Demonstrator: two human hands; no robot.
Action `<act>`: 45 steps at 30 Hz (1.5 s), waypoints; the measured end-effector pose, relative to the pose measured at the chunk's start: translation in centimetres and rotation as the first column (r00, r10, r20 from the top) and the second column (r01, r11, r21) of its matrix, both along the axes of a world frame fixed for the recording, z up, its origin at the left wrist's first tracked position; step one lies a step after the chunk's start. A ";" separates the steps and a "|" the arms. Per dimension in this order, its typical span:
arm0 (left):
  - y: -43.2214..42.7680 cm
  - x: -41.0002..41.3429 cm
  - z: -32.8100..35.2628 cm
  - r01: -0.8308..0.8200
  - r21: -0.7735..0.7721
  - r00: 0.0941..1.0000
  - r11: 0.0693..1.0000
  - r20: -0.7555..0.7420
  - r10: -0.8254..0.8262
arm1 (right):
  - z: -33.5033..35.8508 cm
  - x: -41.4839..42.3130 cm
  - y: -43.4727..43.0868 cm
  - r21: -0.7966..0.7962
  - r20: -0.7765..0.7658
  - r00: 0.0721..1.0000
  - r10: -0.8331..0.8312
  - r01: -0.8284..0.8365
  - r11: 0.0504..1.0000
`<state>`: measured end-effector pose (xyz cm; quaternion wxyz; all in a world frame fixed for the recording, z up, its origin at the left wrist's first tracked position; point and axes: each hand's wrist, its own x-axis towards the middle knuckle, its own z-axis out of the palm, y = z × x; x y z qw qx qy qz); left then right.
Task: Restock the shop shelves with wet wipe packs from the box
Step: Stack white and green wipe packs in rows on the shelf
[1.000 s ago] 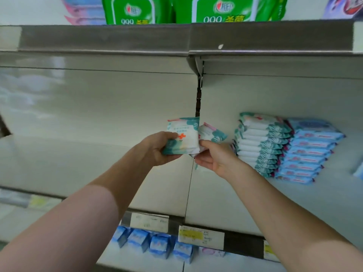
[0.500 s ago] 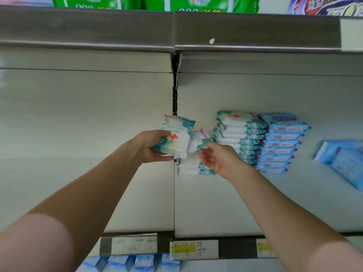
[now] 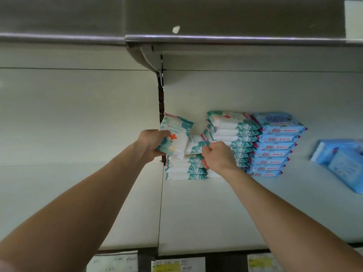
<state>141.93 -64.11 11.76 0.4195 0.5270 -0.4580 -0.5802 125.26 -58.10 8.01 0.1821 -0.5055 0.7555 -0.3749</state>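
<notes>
My left hand (image 3: 153, 144) grips a tilted teal-and-white wet wipe pack (image 3: 175, 136) by its left edge, in front of the shelf's back wall. My right hand (image 3: 218, 156) pinches the end of another teal pack (image 3: 195, 146) that lies on top of a low stack of teal packs (image 3: 185, 168) on the shelf (image 3: 206, 213). Right of that stack stands a taller stack of teal packs (image 3: 233, 132). The box is out of sight.
A stack of blue wipe packs (image 3: 275, 146) stands beside the tall teal stack. Loose blue packs (image 3: 343, 163) lie at the far right. The upper shelf's metal edge (image 3: 176, 39) runs overhead. Price labels (image 3: 177, 264) line the front rail.
The view has moved closer to the shelf and down. My right hand has lowered its pack onto the low teal stack. My left hand still grips its pack.
</notes>
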 end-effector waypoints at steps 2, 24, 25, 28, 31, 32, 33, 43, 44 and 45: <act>-0.3 -0.4 -0.4 -0.009 0.008 1.000 1.000 0.010 0.009 | -0.2 -0.1 0.1 -0.004 -0.201 0.980 0.001 -0.002 1.000; -0.6 2.1 2.0 0.313 0.144 0.950 0.939 -0.042 -0.310 | 4.1 2.1 0.2 -0.191 0.623 0.764 0.167 -0.058 0.980; -0.7 2.2 2.1 0.310 0.148 0.949 0.939 -0.102 -0.297 | 4.0 2.1 0.1 -0.203 0.633 0.759 0.155 -0.030 0.979; -1.0 2.5 1.6 0.303 0.141 0.943 0.943 -0.189 -0.275 | 3.6 2.0 -0.1 -0.188 0.673 0.731 0.111 0.024 0.982; -1.1 1.8 0.8 0.266 0.165 0.964 0.950 -0.055 -0.260 | 2.9 1.7 0.0 -0.106 0.532 0.842 0.087 -0.036 0.994; -1.1 1.4 0.7 0.238 0.160 0.971 0.958 -0.012 -0.240 | 2.5 1.5 0.0 -0.085 0.428 0.900 0.081 -0.049 0.995; -1.2 1.0 0.6 0.212 0.147 0.975 0.966 0.038 -0.219 | 2.2 1.2 0.1 -0.066 0.294 0.953 0.073 -0.056 0.996; -2.3 -1.8 -0.7 0.030 -0.011 0.926 0.999 0.376 -0.023 | 1.1 0.4 0.5 -0.032 -0.658 0.753 0.019 -0.053 0.998; -2.4 -1.8 -0.8 0.017 -0.021 0.924 1.000 0.383 -0.007 | 1.1 0.4 0.5 -0.014 -0.698 0.715 0.027 -0.052 0.999; -2.3 -1.9 -0.7 0.015 -0.028 0.922 0.999 0.387 -0.003 | 1.1 0.4 0.4 -0.005 -0.728 0.685 0.028 -0.046 0.999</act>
